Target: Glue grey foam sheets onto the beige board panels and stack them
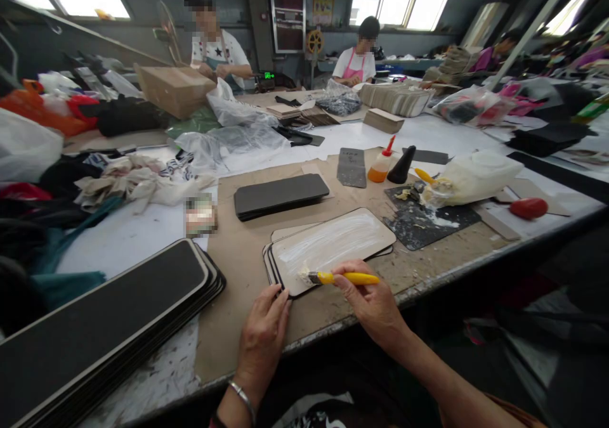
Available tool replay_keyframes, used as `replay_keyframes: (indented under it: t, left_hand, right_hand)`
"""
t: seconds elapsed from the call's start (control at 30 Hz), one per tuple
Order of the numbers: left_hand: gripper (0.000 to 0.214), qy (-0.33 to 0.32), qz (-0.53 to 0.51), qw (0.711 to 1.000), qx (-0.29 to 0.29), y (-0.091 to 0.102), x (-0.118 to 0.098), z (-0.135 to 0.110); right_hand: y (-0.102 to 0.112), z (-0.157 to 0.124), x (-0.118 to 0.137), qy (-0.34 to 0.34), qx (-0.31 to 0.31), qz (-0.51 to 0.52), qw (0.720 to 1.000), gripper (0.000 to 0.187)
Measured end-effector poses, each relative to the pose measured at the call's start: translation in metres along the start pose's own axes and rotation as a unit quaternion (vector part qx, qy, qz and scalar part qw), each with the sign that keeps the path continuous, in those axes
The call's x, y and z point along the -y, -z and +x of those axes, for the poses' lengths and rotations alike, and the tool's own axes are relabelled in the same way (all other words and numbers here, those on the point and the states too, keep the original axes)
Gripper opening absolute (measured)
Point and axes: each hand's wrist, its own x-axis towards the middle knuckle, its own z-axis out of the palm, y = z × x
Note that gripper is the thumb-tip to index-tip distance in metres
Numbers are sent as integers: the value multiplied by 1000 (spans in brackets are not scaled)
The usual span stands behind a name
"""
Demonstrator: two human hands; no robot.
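Note:
My right hand is closed around the yellow handle of a paintbrush. Its bristles, loaded with pale paste, touch the near left part of a beige panel with rounded corners. White wet streaks cover much of that panel's top. Several dark-edged panels lie under it, slightly fanned out. At the near left corner, my left hand holds the panel's edge with its fingertips. To the right, a whitish plastic jug lies on its side, with paste and another yellow handle at its opening.
Dark panels form a small stack behind and a long stack at left. A red-tipped glue bottle, a black cone-shaped object and a red object stand or lie rightward. Two people work across the table, near a cardboard box.

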Motion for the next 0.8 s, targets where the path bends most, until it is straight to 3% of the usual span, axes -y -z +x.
replay_keyframes:
  t: [0.2, 0.43, 0.5, 0.6, 0.7, 0.8]
  left_hand:
    - [19, 8, -2, 1000, 2, 1, -1, -1]
    - [18, -10, -9, 1000, 0, 2, 1, 0]
    - [18, -16, -7, 1000, -1, 4, 3, 1]
    - [19, -21, -3, 1000, 2, 7, 5, 0]
    - [22, -13, -5, 1000, 17, 8, 7, -3]
    - [26, -5, -1, 1000, 29, 9, 7, -6]
  right_hand:
    - [16, 1, -14, -16, -35, -34, 999, 20]
    - [100, 23, -52, -61, -208, -195, 957, 35]
    - [110, 26, -51, -56, -229, -215, 948, 36]
    - [89, 24, -36, -40, -206, -182, 961, 32]
    - [40, 18, -12, -27, -103, -86, 991, 26]
    - [-7, 13, 4, -15, -4, 0, 1000, 21]
